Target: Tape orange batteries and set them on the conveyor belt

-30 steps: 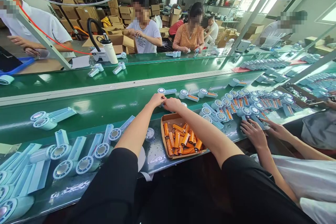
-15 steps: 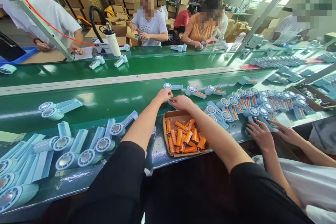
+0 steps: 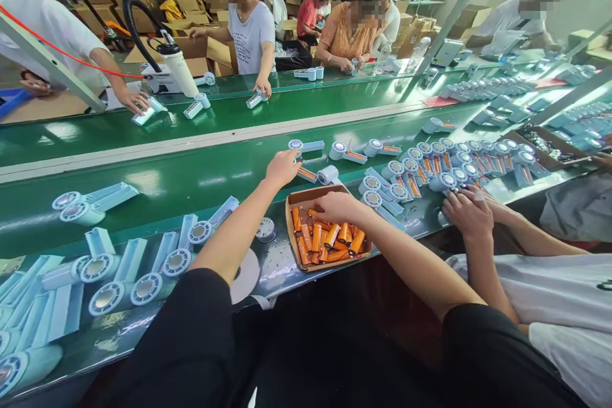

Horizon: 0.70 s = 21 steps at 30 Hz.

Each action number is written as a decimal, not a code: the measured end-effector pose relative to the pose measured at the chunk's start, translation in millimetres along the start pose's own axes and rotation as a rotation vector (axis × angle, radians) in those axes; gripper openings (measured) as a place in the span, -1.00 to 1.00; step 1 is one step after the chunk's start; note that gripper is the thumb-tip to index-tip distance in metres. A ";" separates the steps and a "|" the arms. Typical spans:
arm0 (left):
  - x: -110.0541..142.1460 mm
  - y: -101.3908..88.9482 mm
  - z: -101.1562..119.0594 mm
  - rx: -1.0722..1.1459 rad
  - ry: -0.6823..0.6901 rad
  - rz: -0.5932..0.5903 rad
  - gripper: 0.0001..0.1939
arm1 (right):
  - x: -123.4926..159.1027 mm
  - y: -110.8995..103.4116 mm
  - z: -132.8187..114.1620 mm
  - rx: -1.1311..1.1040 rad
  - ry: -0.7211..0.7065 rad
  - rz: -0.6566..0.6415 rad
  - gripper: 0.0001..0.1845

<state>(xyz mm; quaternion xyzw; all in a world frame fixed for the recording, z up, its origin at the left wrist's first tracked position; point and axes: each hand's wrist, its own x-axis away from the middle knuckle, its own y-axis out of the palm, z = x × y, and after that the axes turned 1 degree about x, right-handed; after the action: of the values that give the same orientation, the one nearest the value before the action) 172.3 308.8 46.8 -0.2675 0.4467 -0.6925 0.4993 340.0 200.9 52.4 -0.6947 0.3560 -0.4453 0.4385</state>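
Note:
My left hand [image 3: 283, 167] is over the green belt, fingers curled at the end of a light-blue handheld fan casing [image 3: 327, 174]. An orange battery [image 3: 306, 173] lies in the casing's handle, just right of my fingers. My right hand [image 3: 338, 207] is inside a shallow cardboard box [image 3: 292, 247], its fingers bent down at the orange batteries [image 3: 331, 236]; the fingertips are partly hidden. Beyond my left hand another fan casing [image 3: 310, 146] lies on the belt. A round fan part [image 3: 266, 230] sits left of the box.
Several casings without batteries [image 3: 149, 287] stand along the bench at left. Rows of casings with batteries [image 3: 430, 162] lie at right, near a co-worker's hands [image 3: 471, 213]. Across the belt [image 3: 210, 172], people handle parts beside a white bottle [image 3: 180, 70]. A white disc [image 3: 246, 277] lies by my left forearm.
My right hand has left the casing and moved down into the battery box. My left hand stays by the casing. Across the belt, two people have reached onto casings. The view has shifted.

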 end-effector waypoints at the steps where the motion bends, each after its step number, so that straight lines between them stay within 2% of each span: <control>1: 16.4 -5.1 2.3 0.010 0.015 0.015 -0.60 | 5.1 5.7 -1.1 -0.029 0.000 0.002 -0.74; 3: 59.8 -17.9 0.1 0.027 0.029 0.031 -0.60 | 14.1 12.0 -0.5 -0.085 -0.007 0.020 -0.69; 5: 117.2 -32.0 -13.9 0.047 0.028 0.048 -0.66 | 26.8 14.4 5.2 -0.214 -0.006 0.122 -0.61; 8: 218.8 -44.4 -51.8 0.048 0.066 0.011 -0.71 | 59.4 22.8 20.4 -0.714 0.020 0.443 -0.57; 10: 281.8 -41.7 -79.4 -0.043 0.126 -0.090 -0.67 | 86.5 35.3 26.6 -1.086 0.003 0.531 -0.54; 12: 328.6 -32.5 -100.9 -0.192 0.153 -0.145 -0.48 | 110.7 51.3 21.9 -1.317 -0.054 0.402 -0.50; 13: 344.2 -27.4 -107.2 -0.256 0.157 -0.148 -0.41 | 119.7 59.3 14.7 -1.399 -0.093 0.290 -0.50; 15: 360.3 -20.2 -108.6 -0.329 0.164 -0.108 -0.40 | 129.4 73.6 -7.7 -1.535 -0.211 0.031 -0.52; 18: 356.8 -21.5 -87.9 -0.310 0.219 0.043 -0.49 | 127.5 89.6 -50.4 -1.667 -0.394 -0.323 -0.52; 21: 340.2 -29.8 -65.7 -0.252 0.285 0.237 -0.45 | 121.3 100.3 -87.1 -1.653 -0.494 -0.518 -0.49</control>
<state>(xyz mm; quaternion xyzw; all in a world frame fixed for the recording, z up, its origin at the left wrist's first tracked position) -16.6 18.3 17.4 -0.1728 0.6241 -0.5984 0.4717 290.9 31.7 15.8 -0.9229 0.2906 0.0301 -0.2509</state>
